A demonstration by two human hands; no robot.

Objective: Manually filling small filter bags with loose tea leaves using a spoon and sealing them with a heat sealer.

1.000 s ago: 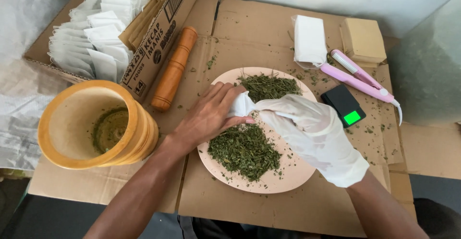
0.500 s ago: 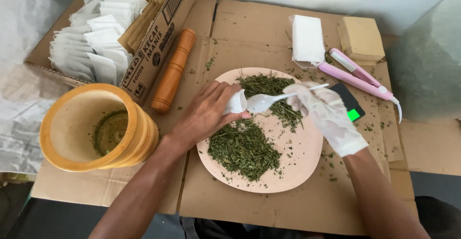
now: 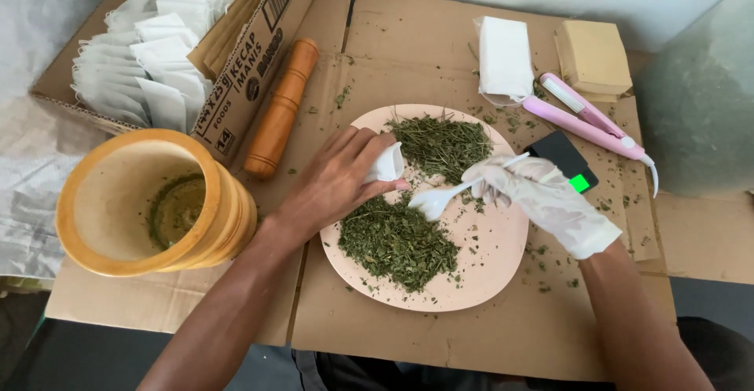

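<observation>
Flattened brown cardboard [image 3: 440, 45] covers the worktop, crowded at its far edge. On it, a round pink plate [image 3: 495, 261] bears crumbly dried green leaves [image 3: 399, 240]. Bare left hand [image 3: 334, 183] pinches a small white paper pouch [image 3: 385, 165]; gloved right hand [image 3: 542, 194] grips a white plastic spoon [image 3: 436, 199] touching the leaves.

A single head-worn camera looks steeply down from close above a cardboard-covered table [image 3: 471, 336], centred on a pink plate [image 3: 495, 257], the person's forearms entering from below.
</observation>
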